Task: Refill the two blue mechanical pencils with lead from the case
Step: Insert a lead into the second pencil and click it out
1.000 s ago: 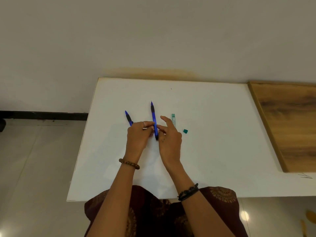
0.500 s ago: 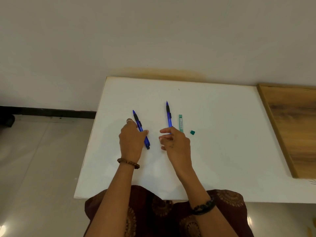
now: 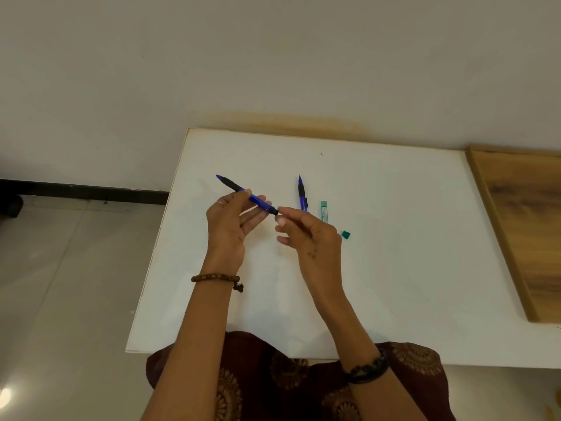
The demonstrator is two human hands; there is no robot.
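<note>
From the head view, your left hand [image 3: 226, 221] grips one blue pencil [image 3: 246, 194] above the tabletop [image 3: 394, 268], back end turned toward your right hand [image 3: 306, 232], whose fingertips pinch its black cap [image 3: 275, 211], likely to open it. The second pencil [image 3: 302, 194] lies beside the lead case [image 3: 324, 211], whose green lid [image 3: 345, 234] sits off, ready for pouring.

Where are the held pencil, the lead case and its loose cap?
held pencil [image 3: 255, 198]: head view, on the blue barrel between the left hand's fingers.
lead case [image 3: 324, 211]: head view, mid-body of the green tube.
loose cap [image 3: 345, 234]: head view, centre of the small green piece.
</note>
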